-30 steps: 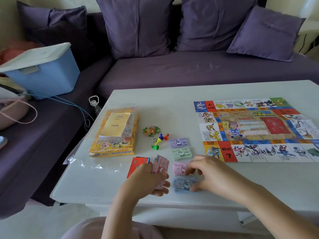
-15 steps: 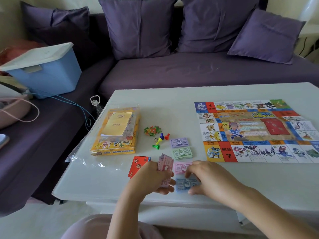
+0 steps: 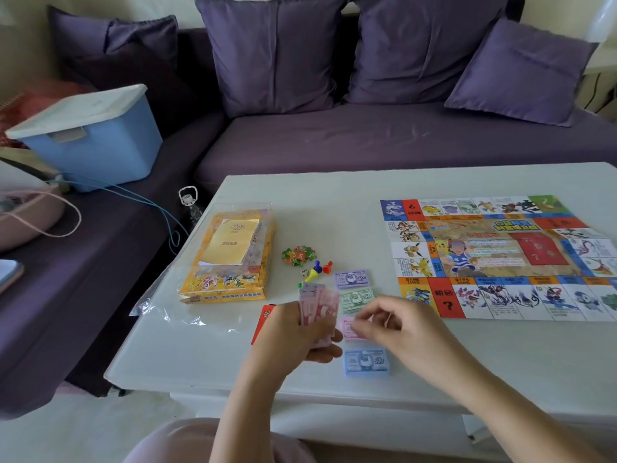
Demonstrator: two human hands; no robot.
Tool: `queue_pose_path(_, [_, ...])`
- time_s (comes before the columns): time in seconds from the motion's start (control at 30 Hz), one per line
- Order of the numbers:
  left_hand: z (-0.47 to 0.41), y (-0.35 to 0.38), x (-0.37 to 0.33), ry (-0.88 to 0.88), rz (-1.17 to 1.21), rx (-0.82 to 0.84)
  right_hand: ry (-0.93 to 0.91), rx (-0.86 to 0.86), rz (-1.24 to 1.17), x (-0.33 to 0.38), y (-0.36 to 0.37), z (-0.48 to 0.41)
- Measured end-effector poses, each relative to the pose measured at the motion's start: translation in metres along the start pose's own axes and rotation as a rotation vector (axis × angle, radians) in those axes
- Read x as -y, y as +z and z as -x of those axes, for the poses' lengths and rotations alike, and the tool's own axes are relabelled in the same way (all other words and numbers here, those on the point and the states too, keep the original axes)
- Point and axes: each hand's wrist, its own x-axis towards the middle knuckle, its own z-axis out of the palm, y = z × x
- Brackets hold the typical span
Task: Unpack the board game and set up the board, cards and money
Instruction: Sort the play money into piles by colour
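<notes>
Board is laid out on the table's right side, done. Money's partway: purple, green, pink & blue piles sit left of it. Left hand grips the unsorted notes; right hand hovers over pink pile, curled, can't tell if pinching anything. Red cards prob next.

Board lay unfolded flat by the table's right edge, four money stacks ran in a column toward the front edge, red cards lay left of them, pink notes stood upright in the left hand.
</notes>
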Motion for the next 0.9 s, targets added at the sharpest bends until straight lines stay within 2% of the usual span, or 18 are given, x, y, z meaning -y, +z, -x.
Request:
queue_pose_path(0.07, [0.002,0.004,-0.003,0.061,0.0,0.026,0.05,-0.042,-0.216,0.004,-0.002,-0.004])
queue_pose_path(0.17, [0.003,0.014,-0.005,0.127,-0.053,0.09,0.131,0.008,-0.44,0.006,-0.003,-0.008])
queue_pose_path(0.3, [-0.002,0.023,-0.004,0.124,0.04,0.176,0.136,-0.054,-0.383,-0.002,-0.002,-0.013])
queue_pose_path(0.43, [-0.002,0.024,-0.005,0.018,0.365,0.217,0.141,-0.083,-0.327,-0.007,-0.008,-0.016])
queue_pose_path(0.53, [-0.004,0.027,-0.005,0.004,0.445,0.165,0.148,-0.141,-0.306,-0.008,-0.012,-0.017])
queue_pose_path(0.6, [-0.005,0.029,-0.006,0.006,0.479,0.128,0.165,-0.162,-0.43,-0.008,-0.017,-0.018])
queue_pose_path(0.77, [-0.009,0.031,-0.005,0.025,0.538,0.062,0.161,-0.123,-0.588,-0.01,-0.027,-0.013])
queue_pose_path(0.9, [-0.014,0.036,-0.003,0.043,0.588,-0.007,0.166,-0.075,-0.584,-0.014,-0.031,-0.007])
